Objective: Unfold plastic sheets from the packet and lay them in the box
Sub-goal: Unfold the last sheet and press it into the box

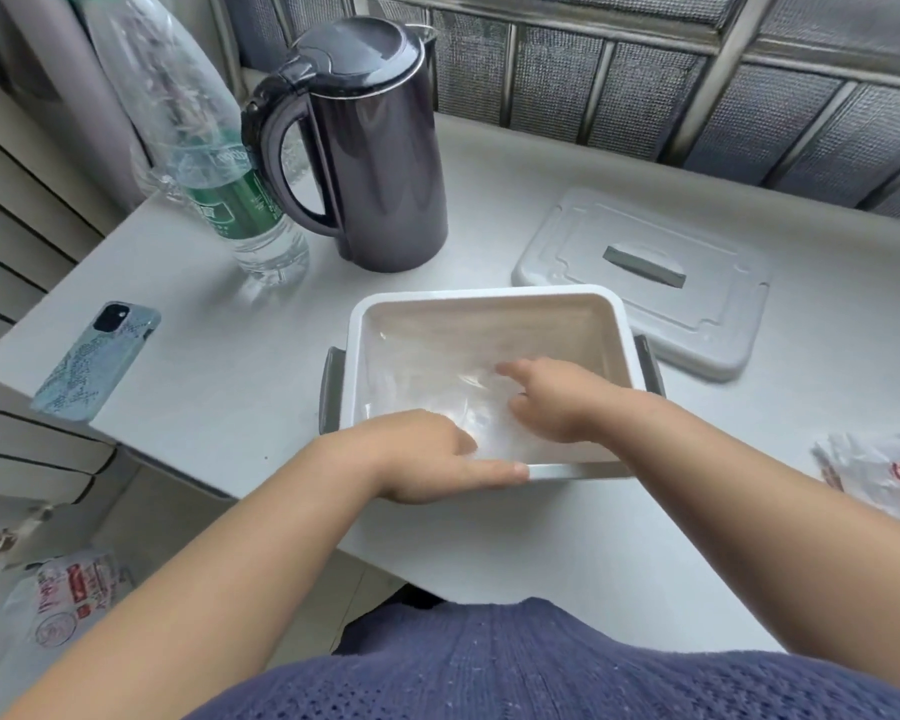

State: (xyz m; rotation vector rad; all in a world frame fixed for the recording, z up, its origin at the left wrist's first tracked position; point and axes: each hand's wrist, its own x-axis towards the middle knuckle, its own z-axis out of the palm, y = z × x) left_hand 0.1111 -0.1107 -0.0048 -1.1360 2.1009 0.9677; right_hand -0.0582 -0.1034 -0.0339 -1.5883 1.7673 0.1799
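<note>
A clear plastic sheet (437, 376) lies inside the white box (489, 304), spread over its floor and creeping a little up the walls. It is thin and see-through, showing mostly as pale glints and soft creases against the box's cream inside; its edges are hard to trace. How many sheets lie there cannot be told.

Both hands reach into the box from its near side. The left hand (427, 454) is open and flat, palm down, with the thumb lying along the near rim and the fingers pressing on the sheet at the near left corner. The right hand (557, 397) is also open, fingers loosely spread and pointing to the left, resting on the sheet near the middle of the box. Neither hand grips anything.

The box stands on a white table (230, 356), with a dark grey clasp on each short side. Its one lid (645, 283), white with a grey handle, lies flat on the table behind and to the right, apart from the box. One crumpled packet (884, 475) with red print sits at the table's right edge. Also on the table are one dark kettle (380, 148), one clear bottle (219, 163) with a green label just left of it, and one phone (97, 356) lying face down near the left edge. One more printed plastic bag (68, 600) lies on the floor below.
</note>
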